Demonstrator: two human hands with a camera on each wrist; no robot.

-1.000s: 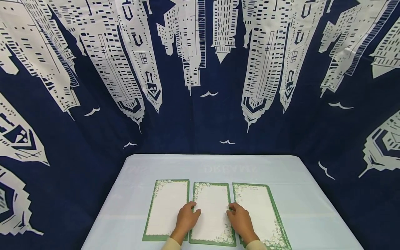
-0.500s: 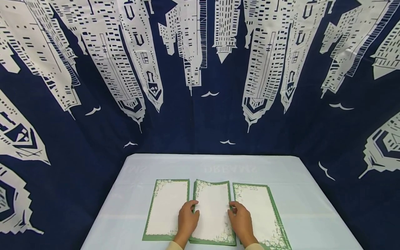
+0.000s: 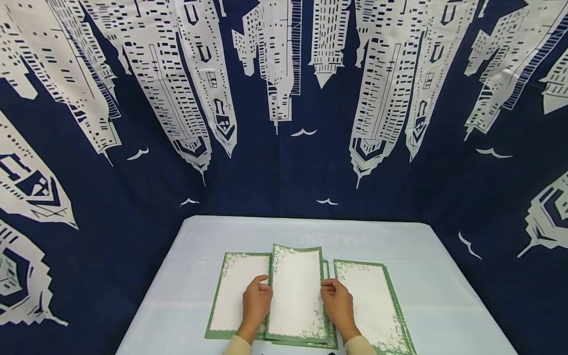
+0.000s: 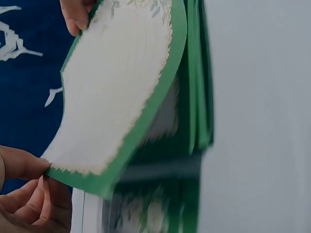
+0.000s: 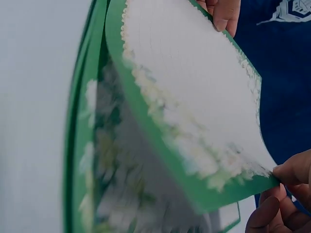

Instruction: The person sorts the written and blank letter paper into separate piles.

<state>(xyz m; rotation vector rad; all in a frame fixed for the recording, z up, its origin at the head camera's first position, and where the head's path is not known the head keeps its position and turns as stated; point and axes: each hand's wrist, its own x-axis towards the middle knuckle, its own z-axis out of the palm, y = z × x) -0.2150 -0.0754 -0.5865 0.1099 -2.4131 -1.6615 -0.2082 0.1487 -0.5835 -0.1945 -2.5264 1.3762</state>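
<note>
In the head view, a sheet of paper (image 3: 296, 296) with a plain pale middle and a green border is held over the middle pile (image 3: 326, 270), overlapping part of the left sheet (image 3: 235, 281); the right sheet (image 3: 368, 305), similarly bordered, lies apart on the white table (image 3: 443, 296). Pale flowers gather thickest at its upper left and lower right corners, and its top edge bows gently. The left hand (image 3: 257, 301) and right hand (image 3: 337, 301) reach forward from pale sleeves (image 3: 359, 346), one at each long side, fingers turned inward to the paper's edges. Behind the table hangs a dark blue cloth (image 3: 275, 172) printed with white buildings and birds. In the left wrist view, the sheet curves like a shallow trough, with a gap between it and the green-edged pile beneath; the left hand's thumb and fingers pinch its near edge, while the other hand's fingertips sit at the far edge. In the right wrist view, faint lines cross the sheet and blossoms blur along its border; the right hand pinches the near edge between thumb and bent fingers, and the sheet's green corner droops over the pile.
</note>
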